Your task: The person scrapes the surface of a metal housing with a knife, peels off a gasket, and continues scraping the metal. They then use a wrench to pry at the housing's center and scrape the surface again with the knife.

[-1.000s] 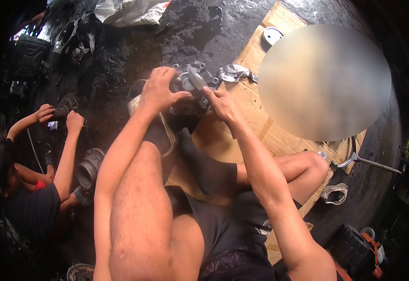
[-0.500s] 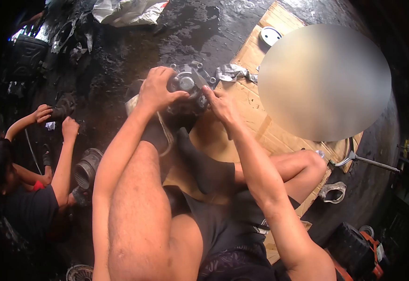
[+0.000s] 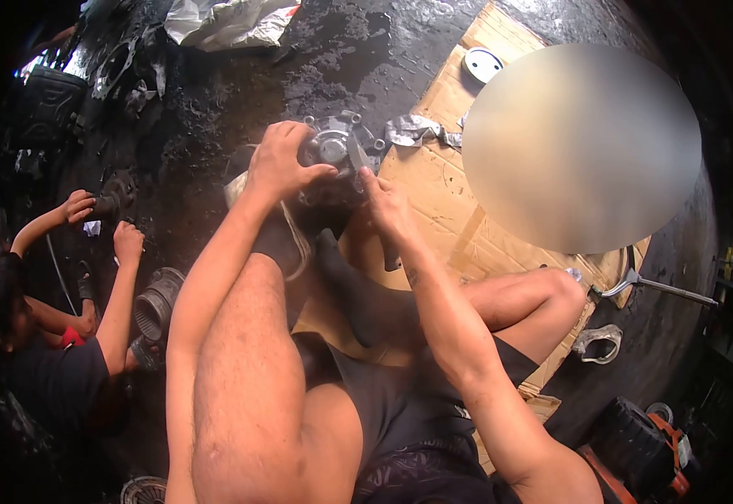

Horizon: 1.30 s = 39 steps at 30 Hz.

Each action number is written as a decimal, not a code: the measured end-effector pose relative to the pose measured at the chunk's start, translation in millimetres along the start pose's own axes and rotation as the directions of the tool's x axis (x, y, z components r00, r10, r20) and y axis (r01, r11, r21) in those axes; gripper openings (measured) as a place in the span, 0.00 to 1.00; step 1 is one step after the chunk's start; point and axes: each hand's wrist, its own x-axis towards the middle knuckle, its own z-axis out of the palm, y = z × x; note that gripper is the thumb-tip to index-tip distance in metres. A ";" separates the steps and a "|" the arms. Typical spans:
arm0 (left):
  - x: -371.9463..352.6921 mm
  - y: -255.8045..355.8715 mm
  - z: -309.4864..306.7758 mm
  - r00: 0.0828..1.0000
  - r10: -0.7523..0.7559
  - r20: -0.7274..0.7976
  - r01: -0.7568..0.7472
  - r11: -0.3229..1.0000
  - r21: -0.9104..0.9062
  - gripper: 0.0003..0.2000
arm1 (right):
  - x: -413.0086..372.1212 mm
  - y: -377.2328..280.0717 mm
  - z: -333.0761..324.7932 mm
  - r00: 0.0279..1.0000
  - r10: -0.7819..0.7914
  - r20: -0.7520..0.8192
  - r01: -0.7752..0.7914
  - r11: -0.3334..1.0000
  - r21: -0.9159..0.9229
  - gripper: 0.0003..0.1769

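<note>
A round cast-metal housing (image 3: 329, 148) with bolt lugs around its edge sits in front of me, between my feet and the wet floor. My left hand (image 3: 279, 166) grips its left side, thumb lying over the near face. In my right hand (image 3: 388, 207) is a knife (image 3: 356, 154), its pale pointed blade laid against the right part of the housing's face. The end of a dark handle shows below that hand. My fingers hide some of the housing's rim and most of the handle.
Cardboard (image 3: 434, 189) lies under me, with a crumpled silvery strip (image 3: 417, 131) and a white round lid (image 3: 482, 65) on it. A metal ring part (image 3: 596, 344) is at right. At left, a co-worker's hands (image 3: 129, 244) are near a dark part (image 3: 117, 195) and a ribbed cylinder (image 3: 159, 304).
My right hand and the knife have shifted slightly down and left along the housing's face. My left hand keeps its grip. One of the co-worker's hands has dropped a little.
</note>
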 end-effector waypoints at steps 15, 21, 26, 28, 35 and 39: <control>-1.1 2.5 -1.5 1.000 -0.012 -0.006 0.012 1.000 -0.018 0.31 | -14.7 -0.4 0.9 1.000 -0.003 -0.024 0.004 1.000 0.018 0.36; -0.4 2.2 -2.2 1.000 -0.001 -0.004 0.001 1.000 -0.009 0.31 | -14.3 1.1 5.0 0.999 0.005 -0.048 -0.003 0.999 0.033 0.37; -1.6 0.5 -0.1 1.000 -0.004 -0.012 0.003 1.000 -0.026 0.32 | -11.4 7.4 2.5 0.997 0.042 -0.061 -0.040 0.999 0.034 0.37; -0.6 0.6 -0.6 1.000 -0.001 -0.018 0.000 1.000 -0.029 0.32 | -11.3 1.4 1.2 0.999 0.040 -0.037 -0.039 0.999 0.010 0.38; -0.2 0.5 -0.8 1.000 -0.009 -0.004 0.009 0.999 -0.038 0.32 | -5.3 -4.4 -3.4 0.999 0.040 -0.025 -0.042 0.997 -0.069 0.39; -0.8 -0.4 0.9 1.000 -0.012 -0.014 0.012 0.999 -0.042 0.33 | -1.4 -9.3 -5.1 0.999 0.036 -0.035 -0.038 0.998 -0.047 0.39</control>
